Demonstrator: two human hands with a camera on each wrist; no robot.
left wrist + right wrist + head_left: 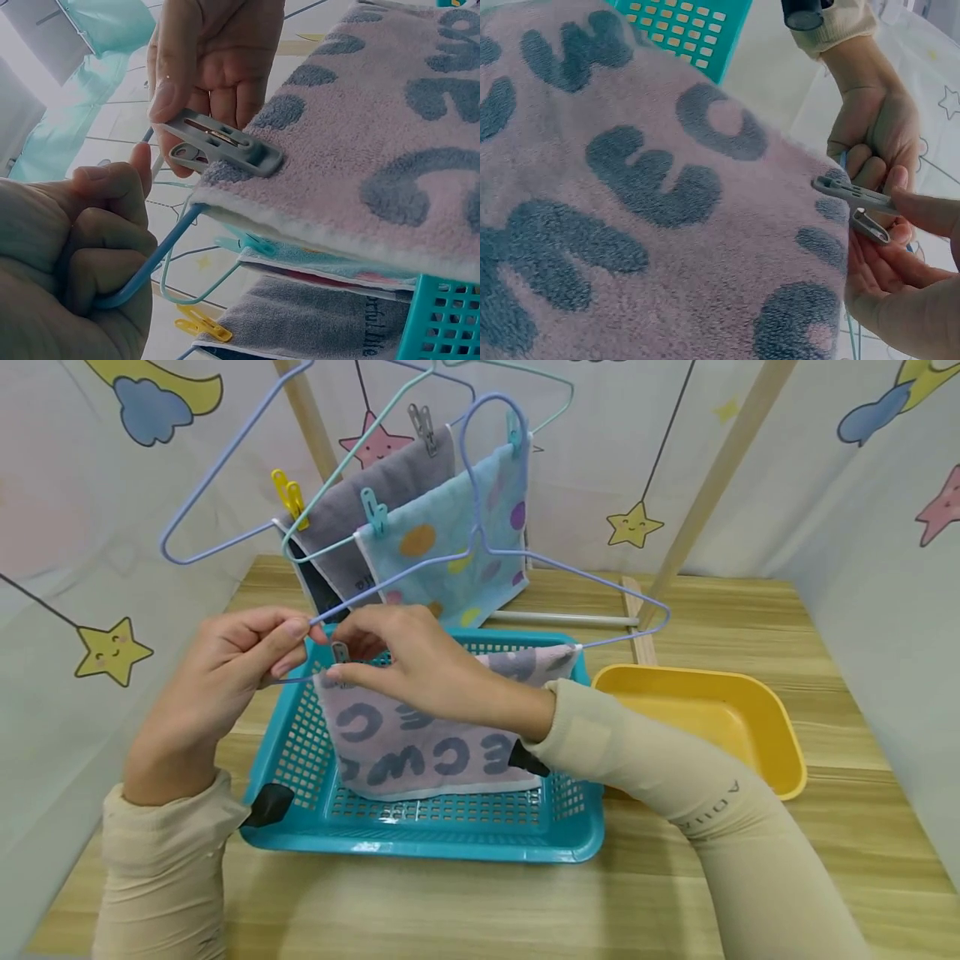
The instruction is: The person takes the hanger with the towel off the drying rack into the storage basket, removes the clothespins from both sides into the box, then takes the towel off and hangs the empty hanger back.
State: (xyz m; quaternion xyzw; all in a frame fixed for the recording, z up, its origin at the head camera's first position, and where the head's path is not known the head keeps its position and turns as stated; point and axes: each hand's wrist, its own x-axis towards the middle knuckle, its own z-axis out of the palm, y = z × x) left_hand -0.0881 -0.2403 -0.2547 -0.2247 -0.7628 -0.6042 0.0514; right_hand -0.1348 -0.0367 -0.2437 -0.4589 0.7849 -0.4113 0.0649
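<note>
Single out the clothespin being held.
The grey clothespin at the corner of the lettered pink towel, pinched by the right hand; the other grey one, the yellow one and two teal ones clip towels behind, untouched.

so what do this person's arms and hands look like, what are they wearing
The left sleeve and right sleeve are cream, long and bunched at the cuffs. Dark lettering runs across the right one, too blurred to read surely. A small black piece juts out by the left cuff, another by the right. The left grip and right grip are ungloved.
</note>
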